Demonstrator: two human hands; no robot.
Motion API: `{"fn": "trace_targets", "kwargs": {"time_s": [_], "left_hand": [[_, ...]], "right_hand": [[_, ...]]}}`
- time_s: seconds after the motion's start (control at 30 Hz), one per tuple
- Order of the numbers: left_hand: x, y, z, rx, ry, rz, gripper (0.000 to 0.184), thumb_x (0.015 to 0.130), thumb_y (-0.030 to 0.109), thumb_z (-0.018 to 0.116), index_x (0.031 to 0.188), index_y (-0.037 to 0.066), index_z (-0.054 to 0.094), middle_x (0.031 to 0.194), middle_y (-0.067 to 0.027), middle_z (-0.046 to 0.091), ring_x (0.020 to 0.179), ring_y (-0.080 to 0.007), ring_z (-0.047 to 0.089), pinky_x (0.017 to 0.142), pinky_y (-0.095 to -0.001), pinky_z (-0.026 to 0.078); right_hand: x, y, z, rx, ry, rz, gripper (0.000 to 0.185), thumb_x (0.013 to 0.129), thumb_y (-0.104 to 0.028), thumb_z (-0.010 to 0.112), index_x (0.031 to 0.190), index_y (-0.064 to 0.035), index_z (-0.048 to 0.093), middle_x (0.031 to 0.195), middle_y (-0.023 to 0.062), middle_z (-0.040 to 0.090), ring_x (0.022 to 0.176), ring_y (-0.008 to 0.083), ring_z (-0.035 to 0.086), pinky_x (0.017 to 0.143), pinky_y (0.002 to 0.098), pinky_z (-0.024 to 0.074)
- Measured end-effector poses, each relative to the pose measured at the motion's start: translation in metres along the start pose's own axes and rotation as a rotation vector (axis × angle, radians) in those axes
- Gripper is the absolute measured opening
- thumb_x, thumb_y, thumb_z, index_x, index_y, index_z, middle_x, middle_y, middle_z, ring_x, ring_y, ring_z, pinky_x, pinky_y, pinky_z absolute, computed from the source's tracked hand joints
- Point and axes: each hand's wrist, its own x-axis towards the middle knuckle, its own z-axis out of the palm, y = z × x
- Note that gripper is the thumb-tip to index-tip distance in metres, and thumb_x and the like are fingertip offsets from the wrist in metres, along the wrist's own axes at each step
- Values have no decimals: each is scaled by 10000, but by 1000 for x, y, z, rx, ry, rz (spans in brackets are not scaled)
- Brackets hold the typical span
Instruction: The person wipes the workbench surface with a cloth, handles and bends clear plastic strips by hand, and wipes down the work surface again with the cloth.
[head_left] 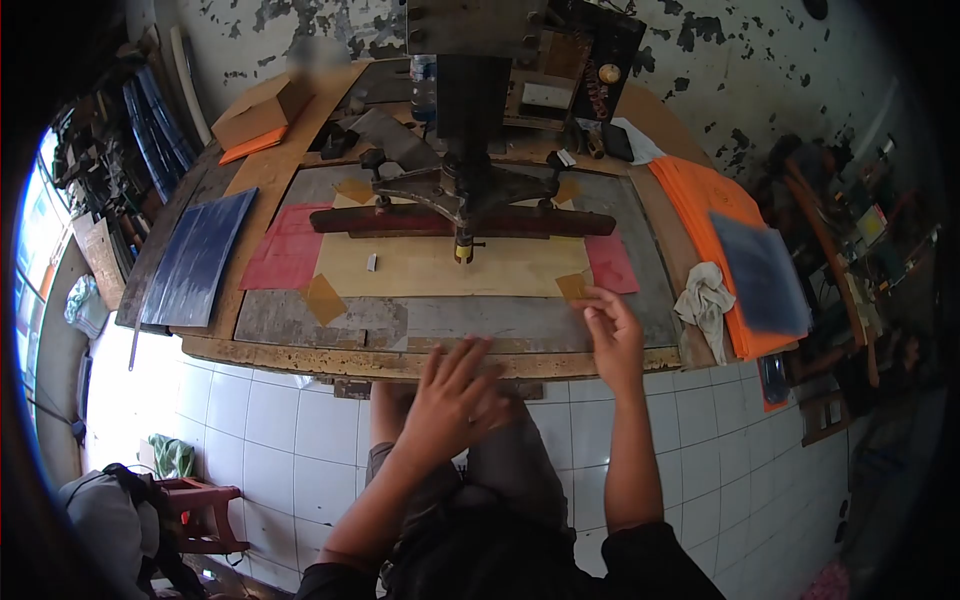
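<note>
My left hand (455,397) hovers over my lap just in front of the table's front edge, fingers spread and slightly blurred, with nothing in it. My right hand (614,332) is raised at the right side of the metal plate (440,328), fingers bent and a little apart. Its fingertips are at a brown tape piece (572,287); whether they touch it I cannot make out. That tape lies on the right corner of a pale yellow sheet (420,268). Another tape piece (324,300) sits at the left corner. Pink sheets (285,245) show at both ends.
Above the sheet stands a metal press frame with a long dark bar (460,222). A dark blue sheet (200,260) lies at left, a cardboard box (262,108) behind it. Orange sheets (690,200), a translucent blue stack (757,272) and a white cloth (705,300) lie at right.
</note>
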Motion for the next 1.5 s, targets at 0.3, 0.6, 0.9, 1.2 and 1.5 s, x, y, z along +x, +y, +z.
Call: {"fn": "trace_targets", "kwargs": {"time_s": [0.3,0.6,0.9,1.2,1.5], "left_hand": [[-28,6,4,92,-33,-37,692,976,425,768,1588,165,574,1760,-143,380,1642,-372,318,1307,-630,240],[-5,44,40,30,-93,47,796,1015,557,678,1670,160,459,1784,-173,314,1657,-388,273,1310,-642,223],[-1,53,46,86,-139,96,804,1055,557,602,1705,136,386,1796,-183,271,1666,-375,241,1321,-608,232],[0,55,47,108,-144,106,822,1019,556,656,1684,130,426,1770,-202,316,1659,-395,253,1316,-628,229],[-3,58,46,168,-257,57,844,1021,591,629,1694,134,404,1778,-201,297,1660,-398,245,1313,-626,238]], "right_hand": [[48,84,-156,-1217,259,-132,495,1063,-362,699,1494,-123,653,1663,220,467,1510,454,461,1223,535,423],[24,-11,-98,-271,101,-33,490,900,101,678,1359,-66,712,1365,209,675,1283,415,654,1089,457,538],[36,46,-55,-565,-122,-197,569,867,113,670,1393,-100,700,1526,170,611,1430,416,557,1209,483,471],[21,-22,27,-437,-553,-558,500,929,6,701,1414,-116,711,1564,115,599,1460,353,554,1254,482,447],[24,-39,74,-310,-642,-645,487,896,-5,753,1371,-114,742,1579,80,598,1461,320,557,1252,458,463]]}}
